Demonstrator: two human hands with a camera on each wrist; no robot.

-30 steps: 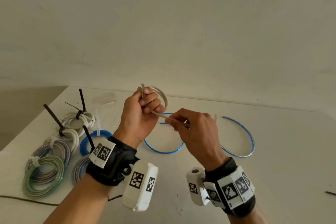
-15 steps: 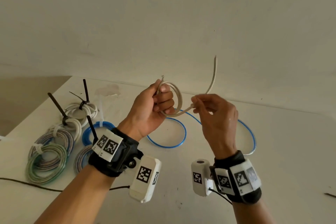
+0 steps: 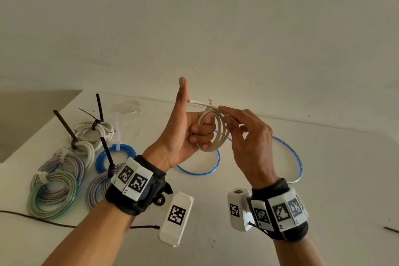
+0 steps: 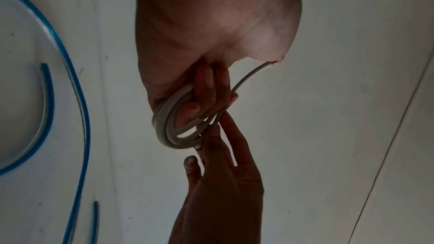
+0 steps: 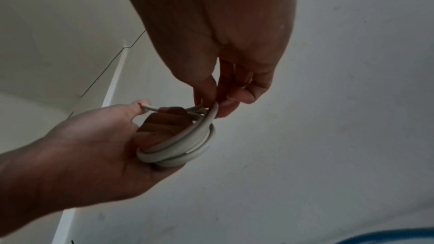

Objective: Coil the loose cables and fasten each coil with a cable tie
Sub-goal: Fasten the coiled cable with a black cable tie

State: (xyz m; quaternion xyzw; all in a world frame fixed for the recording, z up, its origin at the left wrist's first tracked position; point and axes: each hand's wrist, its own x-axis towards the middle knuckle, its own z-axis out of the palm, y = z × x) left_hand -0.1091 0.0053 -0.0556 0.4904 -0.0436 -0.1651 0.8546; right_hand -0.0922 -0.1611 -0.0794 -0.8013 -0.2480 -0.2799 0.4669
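Off-white and round in section, the small plastic-sheathed cable coil (image 3: 212,134) hung in the air above the white counter (image 3: 323,211), gathered into two or three turns around the curled fingers of the left hand (image 3: 183,138). That grip was closed through the middle of the coil, while the thumb stood straight up and apart from it.

The head view showed the cable's free end, red at its cut tip, lying just beside the raised thumb and running to the fingertips (image 3: 224,108) of the right hand (image 3: 250,142). There the right grip looked loosely spread. The right wrist view showed what the head view hid: thumb and forefinger of the right hand (image 5: 220,73) pinched the coil (image 5: 187,147) at its top, where the turns crossed. The left wrist view, dim and seen from below, showed the turns (image 4: 173,127) wrapped against the left palm (image 4: 211,34) and the right fingers (image 4: 225,164) touching the coil's far side.

Only the head view held the rest. Below and behind the two grips lay a loose blue translucent cable (image 3: 287,157) in wide loops on the counter. Well to the left of the left grip sat a cluster of finished coils (image 3: 71,162), white, blue and multicoloured, each cinched with black or white cable ties (image 3: 64,125).
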